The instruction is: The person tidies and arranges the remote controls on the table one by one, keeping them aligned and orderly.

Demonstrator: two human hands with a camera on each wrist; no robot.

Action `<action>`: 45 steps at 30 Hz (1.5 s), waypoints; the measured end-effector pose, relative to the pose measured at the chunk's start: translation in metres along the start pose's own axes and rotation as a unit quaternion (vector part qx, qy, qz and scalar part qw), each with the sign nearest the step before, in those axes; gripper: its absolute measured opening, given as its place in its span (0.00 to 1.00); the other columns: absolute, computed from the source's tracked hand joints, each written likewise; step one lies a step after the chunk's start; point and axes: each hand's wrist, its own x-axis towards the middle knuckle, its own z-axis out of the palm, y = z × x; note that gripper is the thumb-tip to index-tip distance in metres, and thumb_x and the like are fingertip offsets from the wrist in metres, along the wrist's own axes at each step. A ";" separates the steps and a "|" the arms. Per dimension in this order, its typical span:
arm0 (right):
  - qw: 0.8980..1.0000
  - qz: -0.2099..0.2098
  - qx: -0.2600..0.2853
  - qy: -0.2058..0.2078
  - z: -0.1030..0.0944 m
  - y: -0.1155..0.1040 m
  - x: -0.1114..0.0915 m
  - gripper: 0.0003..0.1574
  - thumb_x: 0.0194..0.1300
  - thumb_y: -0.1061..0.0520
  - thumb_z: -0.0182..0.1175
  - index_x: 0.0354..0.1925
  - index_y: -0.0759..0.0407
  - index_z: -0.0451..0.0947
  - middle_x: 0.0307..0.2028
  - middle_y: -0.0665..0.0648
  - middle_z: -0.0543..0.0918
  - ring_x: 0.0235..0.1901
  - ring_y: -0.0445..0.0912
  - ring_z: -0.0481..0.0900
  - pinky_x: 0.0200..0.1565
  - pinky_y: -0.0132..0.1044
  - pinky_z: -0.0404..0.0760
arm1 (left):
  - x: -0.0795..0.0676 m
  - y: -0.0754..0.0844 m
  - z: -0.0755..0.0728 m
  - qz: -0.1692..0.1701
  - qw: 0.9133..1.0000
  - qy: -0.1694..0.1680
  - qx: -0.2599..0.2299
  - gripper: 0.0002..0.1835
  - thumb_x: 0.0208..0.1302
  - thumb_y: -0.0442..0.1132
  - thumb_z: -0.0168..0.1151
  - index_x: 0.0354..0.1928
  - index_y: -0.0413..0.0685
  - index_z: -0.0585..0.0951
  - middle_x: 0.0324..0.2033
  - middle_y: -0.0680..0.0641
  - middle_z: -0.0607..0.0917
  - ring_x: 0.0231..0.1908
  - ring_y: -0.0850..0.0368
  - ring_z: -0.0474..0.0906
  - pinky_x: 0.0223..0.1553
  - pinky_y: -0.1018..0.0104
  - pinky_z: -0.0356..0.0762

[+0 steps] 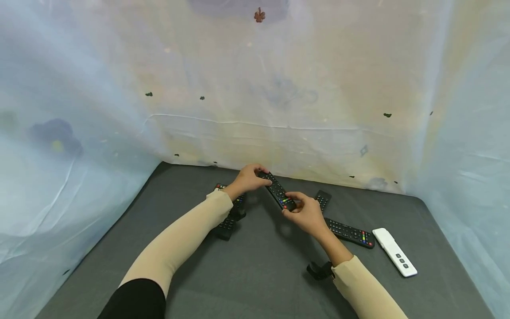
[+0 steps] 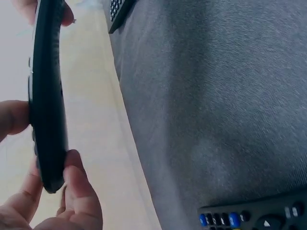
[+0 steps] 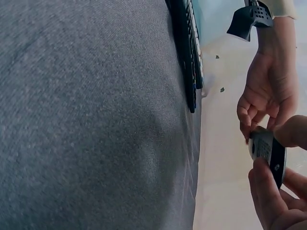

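Note:
A black remote control (image 1: 277, 190) with small coloured buttons near its lower end is held at a slant over the grey table by both hands. My left hand (image 1: 248, 180) pinches its far end, while my right hand (image 1: 307, 213) grips the near end between thumb and fingers. Seen from the left wrist, the remote (image 2: 48, 96) stands edge-on, with fingers of both hands on it. In the right wrist view its underside (image 3: 263, 146) shows a pale label, and the left hand (image 3: 268, 91) is beyond it.
Beneath my left forearm lie black remotes (image 1: 226, 228), partly hidden. Near my right hand are another black remote (image 1: 323, 198), one with coloured buttons (image 1: 350, 232) and a white remote (image 1: 395, 252). A patterned curtain (image 1: 279, 88) hangs behind the grey table (image 1: 259, 274).

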 end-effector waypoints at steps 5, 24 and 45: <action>1.000 -0.003 0.000 0.004 -0.002 -0.002 -0.001 0.29 0.54 0.60 0.70 0.56 0.55 0.78 0.51 0.62 0.82 0.34 0.46 0.84 0.35 0.32 0.82 | -0.007 -0.003 -0.006 0.015 1.000 -0.012 -0.002 0.22 0.56 0.50 0.70 0.52 0.55 0.79 0.59 0.46 0.76 0.61 0.48 0.70 0.57 0.50 0.72; 1.000 -0.006 0.011 0.011 -0.006 -0.001 0.009 0.25 0.55 0.61 0.69 0.53 0.57 0.80 0.50 0.62 0.81 0.33 0.48 0.82 0.31 0.30 0.79 | -0.030 -0.019 -0.032 0.055 0.997 -0.046 0.010 0.17 0.55 0.51 0.71 0.42 0.55 0.77 0.56 0.49 0.76 0.58 0.50 0.72 0.52 0.50 0.73; 0.999 0.003 0.028 -0.036 -0.008 0.005 0.012 0.27 0.57 0.64 0.66 0.56 0.55 0.79 0.56 0.64 0.76 0.34 0.49 0.84 0.29 0.34 0.78 | -0.075 -0.021 -0.035 0.034 0.998 -0.051 0.001 0.20 0.58 0.47 0.70 0.50 0.54 0.75 0.54 0.46 0.74 0.25 0.59 0.67 0.31 0.65 0.70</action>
